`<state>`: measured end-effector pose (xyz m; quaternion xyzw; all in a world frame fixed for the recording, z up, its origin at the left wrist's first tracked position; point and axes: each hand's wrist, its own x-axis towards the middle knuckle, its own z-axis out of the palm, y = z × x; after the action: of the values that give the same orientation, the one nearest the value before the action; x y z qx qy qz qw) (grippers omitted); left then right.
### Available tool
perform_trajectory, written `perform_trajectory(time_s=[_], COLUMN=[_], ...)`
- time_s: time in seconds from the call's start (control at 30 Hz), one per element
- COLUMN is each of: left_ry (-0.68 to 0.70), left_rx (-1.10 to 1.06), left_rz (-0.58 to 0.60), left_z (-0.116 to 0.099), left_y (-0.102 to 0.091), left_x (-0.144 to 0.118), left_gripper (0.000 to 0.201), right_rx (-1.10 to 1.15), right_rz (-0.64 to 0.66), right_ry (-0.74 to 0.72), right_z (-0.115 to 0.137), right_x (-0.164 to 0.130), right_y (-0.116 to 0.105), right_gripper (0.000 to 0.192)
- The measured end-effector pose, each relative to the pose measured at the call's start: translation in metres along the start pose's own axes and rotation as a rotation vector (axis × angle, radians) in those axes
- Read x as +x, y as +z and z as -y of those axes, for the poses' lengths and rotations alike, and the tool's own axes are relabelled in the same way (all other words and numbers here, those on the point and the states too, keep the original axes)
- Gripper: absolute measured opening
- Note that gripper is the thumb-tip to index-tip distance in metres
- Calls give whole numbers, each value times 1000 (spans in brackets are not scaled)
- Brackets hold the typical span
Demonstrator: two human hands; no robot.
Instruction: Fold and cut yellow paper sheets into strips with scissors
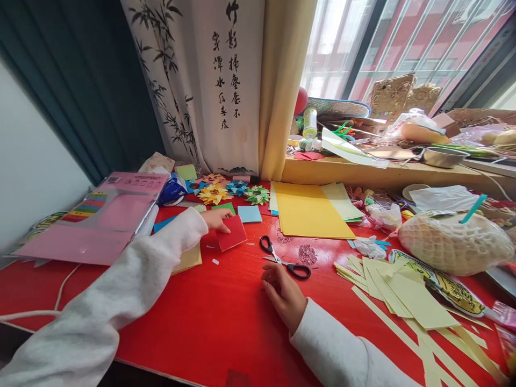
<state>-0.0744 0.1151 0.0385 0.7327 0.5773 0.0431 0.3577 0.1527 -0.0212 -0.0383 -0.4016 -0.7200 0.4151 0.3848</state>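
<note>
My left hand [216, 218] reaches forward over the red table [209, 317] and pinches the near corner of a red paper square [233, 234] lying flat. A light blue square [249, 214] and a green one [224, 206] lie just beyond it. My right hand [283, 293] rests on the table with fingers loosely curled and holds nothing. Black-handled scissors [284, 259] lie just past its fingertips, blades partly apart. Folded paper stars [233, 192] in yellow, blue and green sit in a row at the back.
A pink paper pack [97, 223] lies at left. Yellow sheets [310, 210] are stacked at centre back. Cut pale yellow strips [407, 301] spread at right beside a netted bundle [453, 243]. A cluttered windowsill [387, 173] and a curtain [226, 80] stand behind.
</note>
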Motion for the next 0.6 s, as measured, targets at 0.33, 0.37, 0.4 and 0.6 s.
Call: perform_trajectory(time_s=[0.33,0.37,0.4,0.6], left_ry=[20,17,17,81], left_rx=[-186,-197,-206,-279], left_rz=[-149,-148,-147,-48], left_z=[37,35,32,0], left_y=[-7,-4,-2,28], left_x=[-15,-18,-21,-40], left_gripper=[51,49,48,33], right_rx=[4,3,2,325], right_rz=[29,27,21,1], right_ry=[12,13,14,121], right_z=[-4,-4,-3,6], right_x=[1,1,1,3], right_y=[0,0,0,0], right_gripper=[19,18,17,30])
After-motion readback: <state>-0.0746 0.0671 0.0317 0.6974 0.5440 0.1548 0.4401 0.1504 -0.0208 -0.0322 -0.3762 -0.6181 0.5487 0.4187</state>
